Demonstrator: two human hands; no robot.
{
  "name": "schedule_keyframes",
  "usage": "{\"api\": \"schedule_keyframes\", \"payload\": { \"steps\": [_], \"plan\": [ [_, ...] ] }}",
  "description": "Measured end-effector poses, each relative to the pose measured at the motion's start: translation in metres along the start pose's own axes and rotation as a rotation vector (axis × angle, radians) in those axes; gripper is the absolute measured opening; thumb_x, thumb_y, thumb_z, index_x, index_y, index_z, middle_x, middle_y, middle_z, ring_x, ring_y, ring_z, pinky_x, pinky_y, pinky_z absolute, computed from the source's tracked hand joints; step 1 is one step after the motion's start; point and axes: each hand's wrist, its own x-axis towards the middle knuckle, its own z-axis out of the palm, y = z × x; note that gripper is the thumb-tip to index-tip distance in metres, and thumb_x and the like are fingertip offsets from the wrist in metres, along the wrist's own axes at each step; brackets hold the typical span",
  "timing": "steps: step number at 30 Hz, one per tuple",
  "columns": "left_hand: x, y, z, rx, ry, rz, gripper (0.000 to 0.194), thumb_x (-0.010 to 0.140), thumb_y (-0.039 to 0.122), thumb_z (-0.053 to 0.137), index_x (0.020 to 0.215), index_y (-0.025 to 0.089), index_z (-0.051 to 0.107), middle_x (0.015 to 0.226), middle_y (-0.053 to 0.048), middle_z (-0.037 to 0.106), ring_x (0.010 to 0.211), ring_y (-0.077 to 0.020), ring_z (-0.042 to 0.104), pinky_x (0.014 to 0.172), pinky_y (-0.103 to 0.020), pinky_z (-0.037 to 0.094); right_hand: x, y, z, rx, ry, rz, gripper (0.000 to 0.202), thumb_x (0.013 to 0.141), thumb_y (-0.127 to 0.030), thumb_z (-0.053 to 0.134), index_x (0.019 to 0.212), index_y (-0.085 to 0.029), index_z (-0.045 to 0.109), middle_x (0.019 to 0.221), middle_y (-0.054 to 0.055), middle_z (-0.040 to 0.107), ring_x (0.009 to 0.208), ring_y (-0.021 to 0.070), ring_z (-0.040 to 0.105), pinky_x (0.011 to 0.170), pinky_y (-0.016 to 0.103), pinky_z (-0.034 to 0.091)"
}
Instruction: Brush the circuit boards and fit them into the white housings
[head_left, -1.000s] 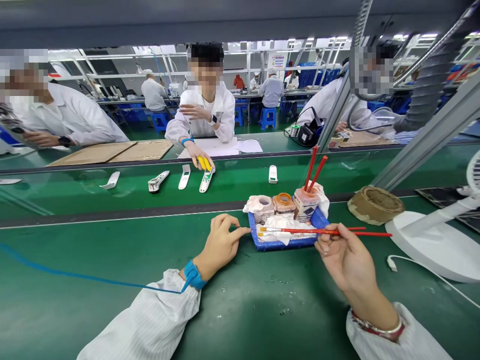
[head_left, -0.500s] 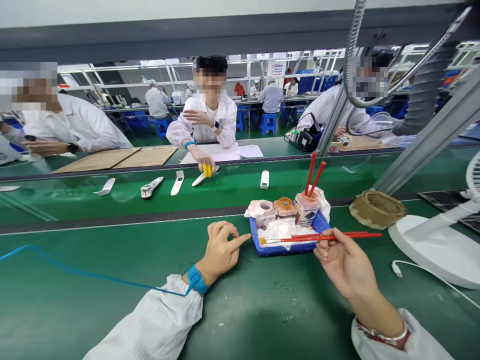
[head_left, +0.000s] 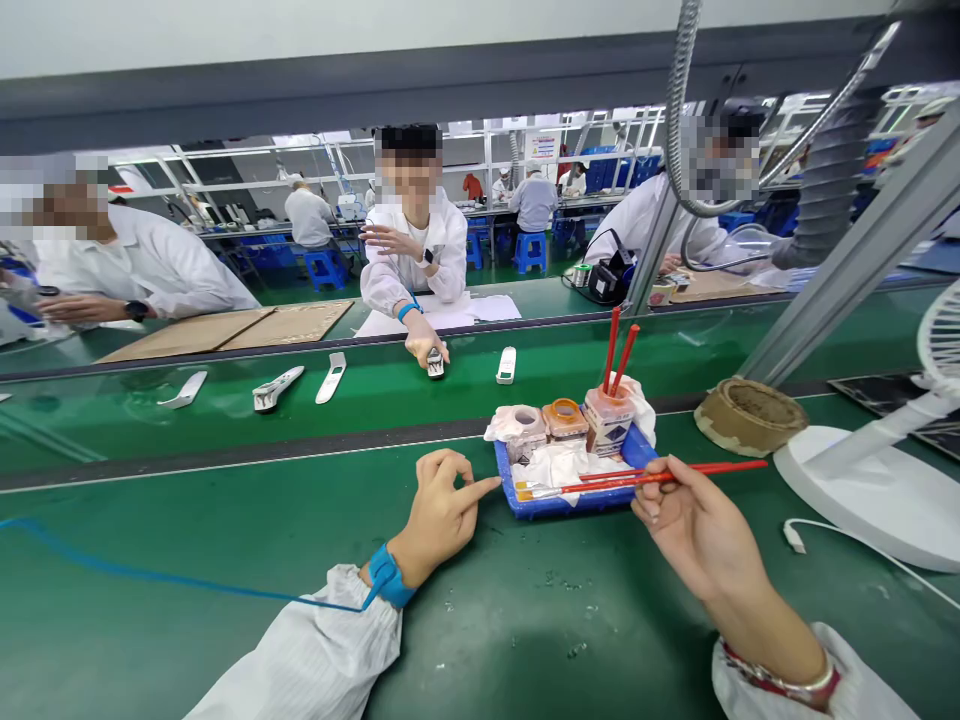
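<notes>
Red-handled paintbrushes [head_left: 615, 482] lie across the blue tray [head_left: 555, 508], their handles pinched by the fingers of my right hand [head_left: 701, 530]. A flat, tan-bristled tip [head_left: 523, 491] rests near the tray's left side. My left hand [head_left: 439, 510] holds nothing; its index finger stretches to the tray's left edge while the other fingers bend. Inside the tray are crumpled white tissue [head_left: 551, 465], an orange-rimmed jar [head_left: 565, 420], a pale jar [head_left: 527, 432], and a jar [head_left: 609, 420] with two red sticks [head_left: 622, 350] upright in it.
Several white plastic parts [head_left: 331, 378] lie on the green belt [head_left: 390, 400] beyond the bench. A co-worker's hand [head_left: 424, 343] reaches over it, holding one. To my right are a tape roll [head_left: 750, 415], a white fan [head_left: 855, 480] and a cable plug [head_left: 793, 538]. A blue cord [head_left: 187, 573] trails from my left wrist.
The white parts on the belt have shifted left. The co-worker's hand has turned a white part end-on, and its yellow piece no longer shows. My hands have barely moved.
</notes>
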Motion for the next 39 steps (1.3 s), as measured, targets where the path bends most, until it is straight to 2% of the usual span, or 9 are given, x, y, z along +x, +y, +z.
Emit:
{"api": "schedule_keyframes", "payload": {
  "steps": [8, 15, 22, 32, 39],
  "plan": [
    [0.001, 0.008, -0.003, 0.137, -0.085, 0.044, 0.043, 0.071, -0.002, 0.045, 0.099, 0.023, 0.066, 0.087, -0.008, 0.050, 0.095, -0.0246, 0.041, 0.081, -0.044, 0.035, -0.001, 0.004, 0.002, 0.006, -0.010, 0.009, 0.016, 0.067, -0.029, 0.068, 0.069, -0.015, 0.061, 0.057, 0.000, 0.052, 0.052, 0.0094, 0.047, 0.045, 0.020, 0.041],
    [-0.001, 0.015, -0.004, 0.103, -0.002, 0.061, 0.035, 0.072, 0.009, 0.052, 0.103, 0.022, 0.064, 0.085, -0.007, 0.054, 0.094, -0.0240, 0.046, 0.082, -0.043, 0.037, 0.003, 0.004, -0.002, 0.038, -0.011, 0.030, 0.014, 0.067, -0.028, 0.067, 0.067, -0.015, 0.061, 0.054, 0.000, 0.050, 0.051, 0.0096, 0.045, 0.044, 0.020, 0.042],
    [-0.001, 0.018, -0.006, 0.060, -0.137, 0.060, 0.046, 0.073, 0.012, 0.052, 0.117, 0.024, 0.056, 0.101, -0.008, 0.056, 0.099, -0.0254, 0.044, 0.085, -0.045, 0.035, 0.004, 0.006, -0.006, 0.058, -0.007, 0.056, 0.012, 0.067, -0.026, 0.067, 0.068, -0.015, 0.061, 0.056, 0.000, 0.050, 0.051, 0.0095, 0.045, 0.043, 0.021, 0.044],
    [-0.002, 0.016, -0.006, 0.026, -0.041, 0.058, 0.037, 0.072, 0.010, 0.052, 0.106, 0.021, 0.061, 0.094, -0.008, 0.057, 0.097, -0.0250, 0.045, 0.082, -0.044, 0.037, 0.007, 0.008, -0.006, 0.092, 0.039, 0.103, 0.011, 0.065, -0.023, 0.067, 0.069, -0.015, 0.060, 0.058, 0.000, 0.047, 0.051, 0.0095, 0.043, 0.041, 0.021, 0.044],
    [0.002, 0.014, 0.003, 0.037, -0.011, 0.037, 0.023, 0.078, 0.009, 0.053, 0.096, 0.020, 0.062, 0.092, -0.006, 0.058, 0.096, -0.0219, 0.046, 0.081, -0.041, 0.037, 0.002, 0.011, -0.004, 0.113, 0.049, 0.113, 0.011, 0.067, -0.022, 0.066, 0.071, -0.015, 0.059, 0.056, 0.001, 0.046, 0.050, 0.0095, 0.042, 0.040, 0.022, 0.044]
  ]
}}
